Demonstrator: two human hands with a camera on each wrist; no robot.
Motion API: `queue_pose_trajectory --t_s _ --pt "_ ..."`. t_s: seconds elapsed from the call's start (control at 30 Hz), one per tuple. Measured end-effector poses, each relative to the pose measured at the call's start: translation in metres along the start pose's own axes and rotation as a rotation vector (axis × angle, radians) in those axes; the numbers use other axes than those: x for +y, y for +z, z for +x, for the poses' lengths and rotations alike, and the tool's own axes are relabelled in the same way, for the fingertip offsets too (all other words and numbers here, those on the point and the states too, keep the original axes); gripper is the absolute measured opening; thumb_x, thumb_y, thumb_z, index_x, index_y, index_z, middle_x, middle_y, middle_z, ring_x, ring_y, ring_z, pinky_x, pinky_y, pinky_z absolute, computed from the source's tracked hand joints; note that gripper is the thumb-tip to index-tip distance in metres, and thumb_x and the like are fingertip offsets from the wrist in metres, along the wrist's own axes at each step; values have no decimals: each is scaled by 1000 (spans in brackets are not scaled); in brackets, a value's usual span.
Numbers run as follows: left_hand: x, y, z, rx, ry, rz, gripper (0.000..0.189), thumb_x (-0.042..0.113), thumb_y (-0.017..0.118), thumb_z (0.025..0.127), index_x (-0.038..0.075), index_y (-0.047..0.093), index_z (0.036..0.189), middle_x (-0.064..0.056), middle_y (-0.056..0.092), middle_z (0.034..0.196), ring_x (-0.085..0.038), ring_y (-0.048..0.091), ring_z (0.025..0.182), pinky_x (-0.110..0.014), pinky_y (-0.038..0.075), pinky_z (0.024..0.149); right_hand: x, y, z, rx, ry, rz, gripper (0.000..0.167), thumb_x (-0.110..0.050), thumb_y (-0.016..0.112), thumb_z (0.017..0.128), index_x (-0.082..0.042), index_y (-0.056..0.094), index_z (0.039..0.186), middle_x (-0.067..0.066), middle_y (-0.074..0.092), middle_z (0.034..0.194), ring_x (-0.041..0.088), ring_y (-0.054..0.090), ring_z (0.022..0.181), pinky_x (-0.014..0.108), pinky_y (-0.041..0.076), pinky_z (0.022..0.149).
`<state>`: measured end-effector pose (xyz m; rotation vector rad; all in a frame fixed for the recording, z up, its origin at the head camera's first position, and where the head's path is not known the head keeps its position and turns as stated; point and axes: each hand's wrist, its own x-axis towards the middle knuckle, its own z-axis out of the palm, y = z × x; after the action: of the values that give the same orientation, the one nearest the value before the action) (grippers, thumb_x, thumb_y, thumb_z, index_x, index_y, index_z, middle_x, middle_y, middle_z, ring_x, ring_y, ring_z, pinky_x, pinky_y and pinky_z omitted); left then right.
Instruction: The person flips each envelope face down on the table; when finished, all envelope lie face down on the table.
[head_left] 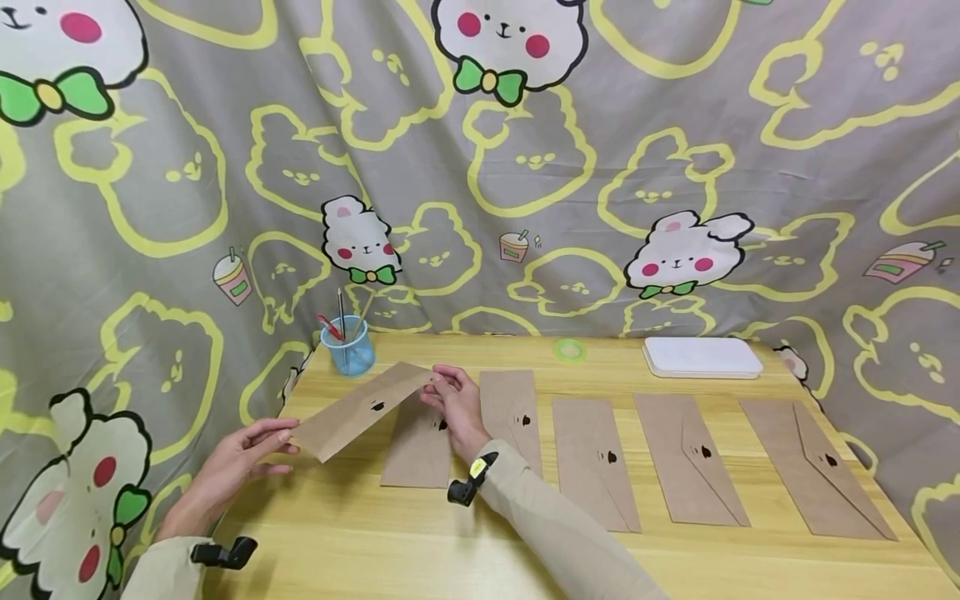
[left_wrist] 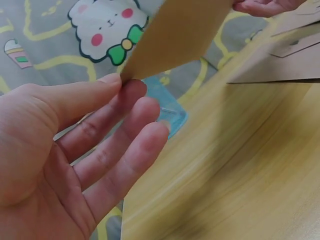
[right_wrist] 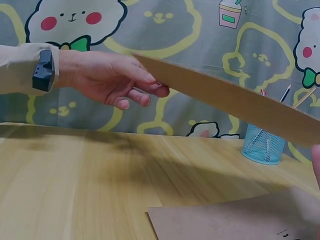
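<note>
A brown paper envelope (head_left: 352,411) with a small black print is held above the table, tilted so its right end is higher. My left hand (head_left: 234,465) pinches its near left corner between thumb and index finger; the left wrist view shows the other fingers (left_wrist: 142,150) spread loosely below. At the far right end my right hand (head_left: 461,410) pinches the edge. Directly under that hand, another envelope (head_left: 416,450) lies on the table, partly covered by the raised one. The right wrist view shows the held envelope (right_wrist: 235,97) nearly edge-on.
More brown envelopes lie in a row to the right, from one beside my right wrist (head_left: 506,392) to the farthest one (head_left: 813,471). A blue mesh pen cup (head_left: 352,350), a green tape roll (head_left: 570,351) and a white case (head_left: 702,357) stand along the back, before a patterned curtain (head_left: 480,167).
</note>
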<state>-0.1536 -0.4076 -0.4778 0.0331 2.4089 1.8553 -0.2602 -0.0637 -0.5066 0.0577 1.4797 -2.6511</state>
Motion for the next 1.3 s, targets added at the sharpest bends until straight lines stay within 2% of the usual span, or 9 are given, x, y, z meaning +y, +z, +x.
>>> queue_pose_trajectory --t_s 0.23,0.47,0.6,0.77,0.83,1.0,1.3 --pt "1 0 1 54 19 -50 31 24 60 114 4 70 135 18 75 119 -8 75 101 -34 72 82 -2 0 0 5 -40 -82 26 -7 70 106 5 68 129 2 67 105 15 69 96 32 69 93" --pt "3 0 1 89 43 -101 21 24 57 116 9 71 121 12 79 112 -8 75 98 -36 72 82 0 1 1 13 -60 -109 18 -10 72 106 1 72 121 0 69 103 14 68 97 25 67 87" --pt "3 0 1 108 52 -121 19 22 57 115 9 70 118 10 80 110 -9 76 96 -35 72 79 2 1 1 14 -70 -141 18 -10 73 105 1 73 119 -1 70 101 11 67 93 30 68 90" --pt "3 1 2 131 38 -85 22 25 57 116 7 68 119 12 79 107 -9 76 94 -34 71 77 2 0 -1 4 -64 -159 22 -13 73 106 2 73 122 -2 70 100 10 65 90 39 67 94" --pt "2 0 2 134 36 -69 24 27 56 116 6 67 121 12 79 107 -9 76 93 -33 71 76 3 0 -2 -2 -59 -165 23 -14 73 106 2 72 123 -2 69 99 9 64 88 37 67 91" --pt "1 0 3 153 28 -61 28 29 57 115 5 66 126 9 82 109 -10 78 92 -31 71 75 5 -1 -3 -22 -32 -176 23 -14 72 106 1 71 124 -3 69 97 10 65 83 23 62 76" --pt "-3 -1 3 198 -3 -125 22 26 63 113 13 70 129 10 82 101 -10 80 89 -29 71 77 8 -2 -5 -50 35 -152 25 -12 72 106 3 69 126 -2 67 93 11 67 78 20 63 70"
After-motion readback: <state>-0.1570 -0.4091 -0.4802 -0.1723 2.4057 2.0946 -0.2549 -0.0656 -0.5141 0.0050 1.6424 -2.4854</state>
